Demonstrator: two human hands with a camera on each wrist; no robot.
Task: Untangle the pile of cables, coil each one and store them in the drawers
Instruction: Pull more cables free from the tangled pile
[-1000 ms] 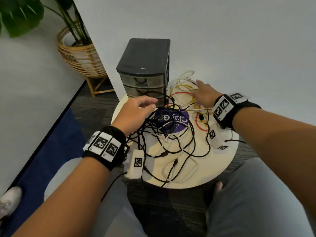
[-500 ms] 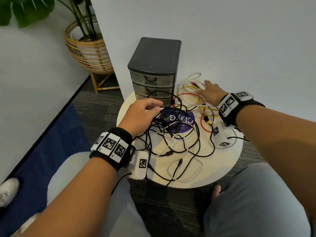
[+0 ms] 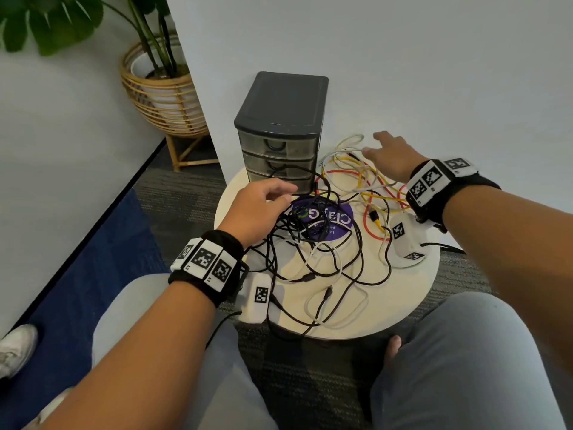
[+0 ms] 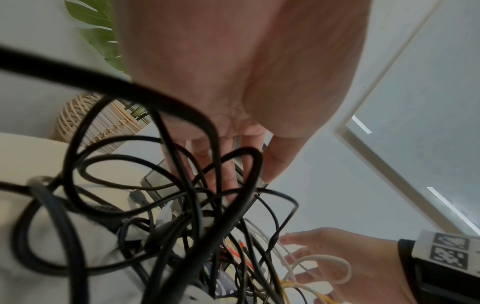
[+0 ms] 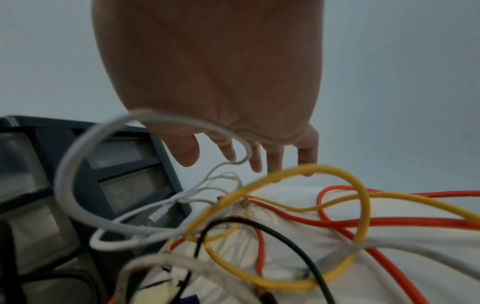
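Observation:
A tangle of cables covers the round white table. Black cables fill the middle. A white cable, a yellow cable and a red cable lie at the back right. A dark grey drawer unit with three shut translucent drawers stands at the back. My left hand hovers over the black cables in front of the bottom drawer, its fingers loose and holding nothing. My right hand reaches over the white loops with fingers spread and empty.
A purple round label lies under the black cables. White tagged boxes hang at my wrists. A wall stands close behind the table. A potted plant in a wicker basket is at the back left. My knees flank the table's front edge.
The head view has shifted a little. Both hands hover in nearly the same places over the cables. The right hand's fingers are spread slightly more over the white loops.

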